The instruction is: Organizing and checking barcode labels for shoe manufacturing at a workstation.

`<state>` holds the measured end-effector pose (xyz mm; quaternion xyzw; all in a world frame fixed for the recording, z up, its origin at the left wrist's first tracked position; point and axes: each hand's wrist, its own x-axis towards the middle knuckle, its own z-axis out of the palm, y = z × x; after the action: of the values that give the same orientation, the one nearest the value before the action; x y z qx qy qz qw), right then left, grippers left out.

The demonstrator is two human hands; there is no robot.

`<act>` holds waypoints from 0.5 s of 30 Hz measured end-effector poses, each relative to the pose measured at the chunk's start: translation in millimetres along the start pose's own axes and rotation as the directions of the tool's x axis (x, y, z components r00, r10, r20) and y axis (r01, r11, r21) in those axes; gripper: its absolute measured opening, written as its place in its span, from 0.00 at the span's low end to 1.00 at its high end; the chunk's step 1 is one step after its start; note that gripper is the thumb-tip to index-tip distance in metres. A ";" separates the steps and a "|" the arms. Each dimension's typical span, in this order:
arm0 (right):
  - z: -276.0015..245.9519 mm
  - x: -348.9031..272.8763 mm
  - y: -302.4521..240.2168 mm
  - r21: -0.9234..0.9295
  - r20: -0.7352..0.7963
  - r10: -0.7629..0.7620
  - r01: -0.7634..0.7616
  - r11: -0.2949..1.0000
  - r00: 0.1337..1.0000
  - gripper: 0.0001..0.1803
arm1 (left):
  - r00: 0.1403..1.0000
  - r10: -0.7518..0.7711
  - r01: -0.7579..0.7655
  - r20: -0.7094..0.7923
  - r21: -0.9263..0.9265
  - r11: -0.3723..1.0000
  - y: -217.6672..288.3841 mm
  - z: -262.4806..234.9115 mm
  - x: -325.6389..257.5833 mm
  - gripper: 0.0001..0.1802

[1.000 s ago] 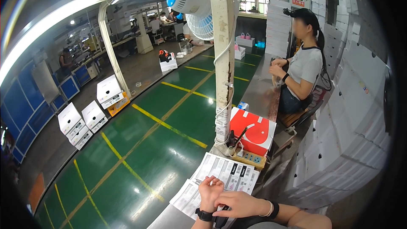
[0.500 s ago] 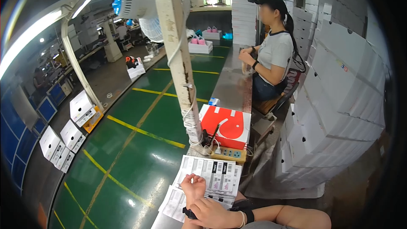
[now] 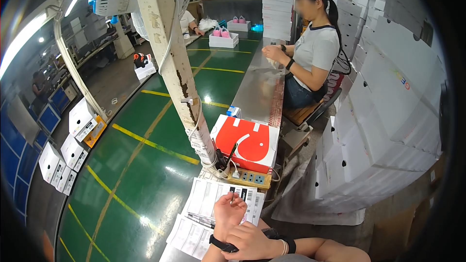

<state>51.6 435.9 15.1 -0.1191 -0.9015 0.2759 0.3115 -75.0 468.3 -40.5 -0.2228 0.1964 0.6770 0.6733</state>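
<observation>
My left hand (image 3: 230,212) is raised palm-up over the printed white sheets (image 3: 196,235), its fingers loosely curled, apart and holding nothing. A black wristband (image 3: 223,244) goes round my left wrist. Across that wrist lies my right hand (image 3: 250,241), its fingers closed over the band; the fingertips are partly hidden. On my right wrist sit another black band (image 3: 291,246) and a thin pale one. Beyond the hands, the printed sheets lie in overlapping stacks at the bench edge.
Past the sheets are a wooden-framed power strip (image 3: 249,178), a red-and-white box (image 3: 245,140) and a worn post (image 3: 167,53). A green conveyor belt (image 3: 145,165) runs on the left. A co-worker (image 3: 315,48) sits ahead; white cartons (image 3: 374,106) are stacked at right.
The view has swung, shifting the post, box and sheets leftward. My right hand stays at the left wrist. Another person's arm now shows beyond the post at the belt's far end.
</observation>
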 end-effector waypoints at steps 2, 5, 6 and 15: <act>-6.2 -1.6 5.1 0.011 -0.041 0.021 -0.021 1.000 0.999 0.14 | 1.000 -0.003 0.003 -0.014 0.031 0.999 -7.3 2.6 2.5 0.04; -12.0 -4.1 8.3 0.035 -0.032 0.054 -0.053 0.998 0.998 0.14 | 0.997 -0.011 0.016 -0.071 0.074 0.997 -13.1 -7.9 11.9 0.03; -11.9 -4.3 10.3 0.040 -0.033 0.054 -0.052 0.998 0.998 0.14 | 0.997 -0.007 0.013 -0.075 0.075 0.997 -17.6 -5.4 11.1 0.03; -7.0 3.0 17.2 0.064 -0.149 0.049 -0.040 0.997 0.988 0.14 | 0.616 0.574 -0.465 0.540 0.837 -0.288 -29.6 12.5 17.1 0.04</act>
<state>54.4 454.1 11.4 -0.1502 -0.8637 0.3003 0.3758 -45.8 489.9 -38.9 0.3793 0.6974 0.5555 0.2474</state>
